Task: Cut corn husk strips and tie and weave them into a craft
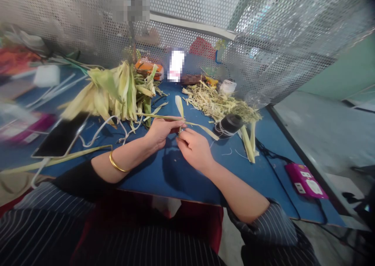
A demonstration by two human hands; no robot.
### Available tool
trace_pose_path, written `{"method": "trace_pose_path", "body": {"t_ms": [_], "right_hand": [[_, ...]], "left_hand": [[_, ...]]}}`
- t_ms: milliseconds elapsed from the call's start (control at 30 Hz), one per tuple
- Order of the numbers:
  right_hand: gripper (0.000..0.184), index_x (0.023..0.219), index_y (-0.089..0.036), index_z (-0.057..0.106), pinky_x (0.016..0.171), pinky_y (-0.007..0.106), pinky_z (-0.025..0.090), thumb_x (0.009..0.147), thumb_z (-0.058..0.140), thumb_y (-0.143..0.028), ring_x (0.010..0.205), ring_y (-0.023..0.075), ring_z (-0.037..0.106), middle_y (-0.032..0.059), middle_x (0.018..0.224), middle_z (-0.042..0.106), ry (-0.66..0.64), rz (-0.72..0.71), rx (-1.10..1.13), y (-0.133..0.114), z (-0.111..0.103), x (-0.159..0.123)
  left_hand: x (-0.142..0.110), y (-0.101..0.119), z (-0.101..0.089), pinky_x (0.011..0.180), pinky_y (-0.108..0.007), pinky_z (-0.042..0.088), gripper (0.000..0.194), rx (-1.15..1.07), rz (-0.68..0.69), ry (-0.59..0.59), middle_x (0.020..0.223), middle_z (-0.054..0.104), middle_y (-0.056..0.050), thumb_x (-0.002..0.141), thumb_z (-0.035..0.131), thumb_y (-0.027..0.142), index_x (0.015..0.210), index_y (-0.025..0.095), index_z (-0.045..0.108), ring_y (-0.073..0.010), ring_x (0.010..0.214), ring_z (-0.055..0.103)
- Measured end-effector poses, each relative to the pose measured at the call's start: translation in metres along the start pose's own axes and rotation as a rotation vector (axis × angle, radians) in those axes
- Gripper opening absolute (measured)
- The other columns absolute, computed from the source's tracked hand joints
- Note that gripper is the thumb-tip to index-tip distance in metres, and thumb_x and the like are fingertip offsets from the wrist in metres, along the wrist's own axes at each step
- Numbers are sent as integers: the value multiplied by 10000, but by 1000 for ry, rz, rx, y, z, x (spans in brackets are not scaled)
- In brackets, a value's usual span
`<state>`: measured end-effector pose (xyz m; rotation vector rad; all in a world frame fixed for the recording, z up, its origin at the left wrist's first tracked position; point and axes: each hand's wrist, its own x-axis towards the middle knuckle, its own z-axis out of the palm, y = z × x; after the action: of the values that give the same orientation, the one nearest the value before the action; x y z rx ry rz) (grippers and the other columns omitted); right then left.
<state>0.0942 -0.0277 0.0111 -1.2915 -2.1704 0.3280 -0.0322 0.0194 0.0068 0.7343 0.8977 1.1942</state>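
Over the middle of the blue table, my left hand [160,132] pinches pale yellow-green corn husk strips [180,108] between thumb and fingers. One strip stands up from the grip, while others stick out to the left and right. My right hand [195,147] is closed close beside it, its fingertips at the lower end of the same strips. What lies inside the fingers is partly hidden. To the right of my hands a dark spool of thread [228,125] lies on its side, with loose white thread near it. A large bunch of corn husks [117,90] rests to the left.
Husk scraps [216,100] are heaped at the back right. A phone [61,137] with a white cable lies at left. A magenta power strip [306,180] with black cords sits near the right edge. A perforated metal screen [187,27] closes off the back.
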Motion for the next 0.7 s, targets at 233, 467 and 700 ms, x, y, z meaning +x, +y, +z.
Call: {"method": "trace_pose_path", "body": {"t_ms": [233,467,700], "right_hand": [[287,633,-188,489,608,262,342,908,450,-257,655,123,488,10,714,526,49,1,-16,-1,-9,-3],[232,885,-197,630,758,326,357,896,505,-392,820,190,558,56,861,630,290,11,-310,25,-28,8],[213,775,-196,611,672,276,344,911,492,-311,663,135,527,1,694,598,143,49,-136,29,-21,11]], "left_hand": [[5,2,-3,676,-259,512,167,81,-34,-73,693,703,-51,671,748,171,818,99,715,-110,623,629],[2,14,-6,653,-246,506,231,264,-39,-197,856,727,-96,782,669,292,947,134,704,-131,684,664],[-1,15,-4,598,-226,496,314,280,-91,-245,815,706,-76,746,692,413,864,122,706,-96,586,616]]}}
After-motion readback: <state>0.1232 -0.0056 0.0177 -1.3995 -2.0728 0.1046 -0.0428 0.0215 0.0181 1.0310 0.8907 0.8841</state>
